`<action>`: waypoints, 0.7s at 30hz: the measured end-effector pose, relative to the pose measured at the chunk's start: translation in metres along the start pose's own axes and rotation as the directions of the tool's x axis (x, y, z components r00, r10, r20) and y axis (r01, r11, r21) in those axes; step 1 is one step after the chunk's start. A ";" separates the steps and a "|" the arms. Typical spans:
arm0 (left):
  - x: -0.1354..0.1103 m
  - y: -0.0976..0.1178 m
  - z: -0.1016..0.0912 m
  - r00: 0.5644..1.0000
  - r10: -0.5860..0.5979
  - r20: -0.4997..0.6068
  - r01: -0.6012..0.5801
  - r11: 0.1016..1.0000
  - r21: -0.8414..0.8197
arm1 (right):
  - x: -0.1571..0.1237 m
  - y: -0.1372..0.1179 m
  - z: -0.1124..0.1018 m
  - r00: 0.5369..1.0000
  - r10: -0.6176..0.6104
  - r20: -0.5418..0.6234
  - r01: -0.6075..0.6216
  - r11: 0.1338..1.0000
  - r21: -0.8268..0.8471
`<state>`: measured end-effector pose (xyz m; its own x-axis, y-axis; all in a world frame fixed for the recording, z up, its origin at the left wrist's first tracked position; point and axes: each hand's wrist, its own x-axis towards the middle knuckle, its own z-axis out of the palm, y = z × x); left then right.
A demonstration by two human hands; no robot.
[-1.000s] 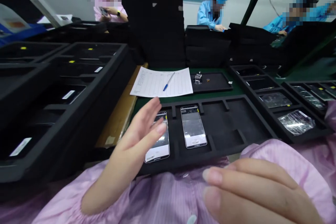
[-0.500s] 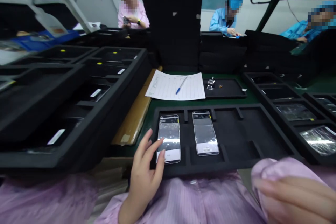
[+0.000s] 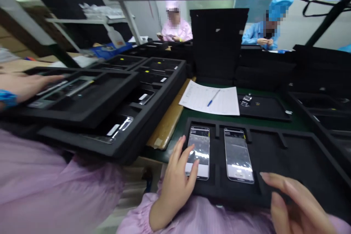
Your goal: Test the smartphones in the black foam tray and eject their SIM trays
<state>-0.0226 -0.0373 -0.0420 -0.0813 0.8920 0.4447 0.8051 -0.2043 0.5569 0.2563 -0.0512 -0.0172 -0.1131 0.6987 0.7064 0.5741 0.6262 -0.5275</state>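
At the lower centre of the frame, I have a black foam tray with shallow compartments (image 3: pixel 263 150) on a dark green bench (image 3: pixel 179 128). Its leftmost compartment holds a slim rectangular phone with a glossy glass face (image 3: pixel 202 155), screen up. Its long axis runs nearly straight up the frame, dark-banded end toward the top, white-banded end toward the bottom. In the next compartment to the right, a second slim glass-faced phone (image 3: pixel 238 157) also lies screen up, dark end uppermost; its long axis leans, top end toward the left, bottom end toward the right.

From my end, the left hand (image 3: pixel 179 182) has its fingers spread over the first phone's left edge; I can't tell whether they touch it. The right hand (image 3: pixel 296 204), lower right, has thumb and forefinger apart with nothing between them, just beside the second phone's lower end. Above the tray, a blue-and-white pen (image 3: pixel 214 98) lies slantwise on a white printed sheet (image 3: pixel 193 100).
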 end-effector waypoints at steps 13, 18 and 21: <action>0.018 0.002 -0.009 0.966 -0.233 0.108 0.257 0.852 -0.456 | 0.015 0.047 0.038 0.989 0.101 -0.105 -0.126 0.956 -0.266; 0.026 0.001 -0.005 0.969 -0.246 -0.003 0.213 0.845 -0.492 | 0.022 0.046 0.044 0.986 0.097 -0.133 -0.128 0.958 -0.257; 0.029 -0.001 -0.004 0.971 -0.238 0.022 0.210 0.806 -0.553 | 0.025 0.047 0.046 0.987 0.092 -0.130 -0.122 0.961 -0.250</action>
<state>-0.0282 -0.0131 -0.0268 -0.2573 0.9237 0.2838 0.3070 -0.2003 0.9304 0.2432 0.0116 -0.0459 0.0465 0.7026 0.7100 0.7678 0.4295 -0.4754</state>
